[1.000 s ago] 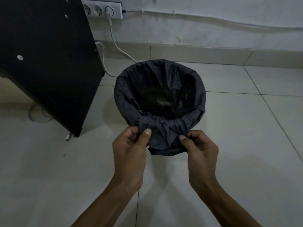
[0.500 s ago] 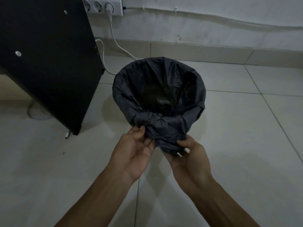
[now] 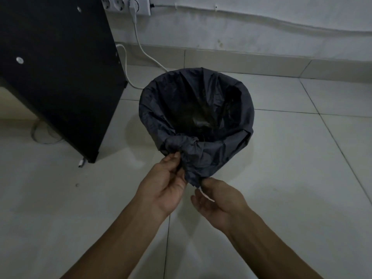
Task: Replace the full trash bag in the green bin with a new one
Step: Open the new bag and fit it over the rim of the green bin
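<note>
Both hands meet at the near edge of the trash bag (image 3: 201,117), and we see them palm up, close together but not touching. Our left hand (image 3: 165,184) has its fingertips up against the gathered fold of plastic at the bag's near rim, with the thumb on the outer side of that fold; the fingers are only slightly bent, and we cannot tell whether they pinch the plastic or merely rest on it. Our right hand (image 3: 219,200) lies just below the hanging corner of the bag, fingers loosely curled upward, and a thin pale strip (image 3: 205,195) runs from that corner across its palm. Whether the right fingers actually clamp the corner we cannot tell either.

We find the bag black and crumpled, its mouth open and stretched round, standing on the tiled floor (image 3: 302,178) a little ahead of our hands. It covers whatever holds it, so no green bin shows beneath the plastic. Something dark lies at the bottom inside, too dim to make out.

Left of the bag stands a black panel (image 3: 60,73) of furniture with pale screw caps. On the wall behind it sits a white socket strip (image 3: 124,5), and a white cable (image 3: 141,47) drops from it to the floor, passing behind the bag.
</note>
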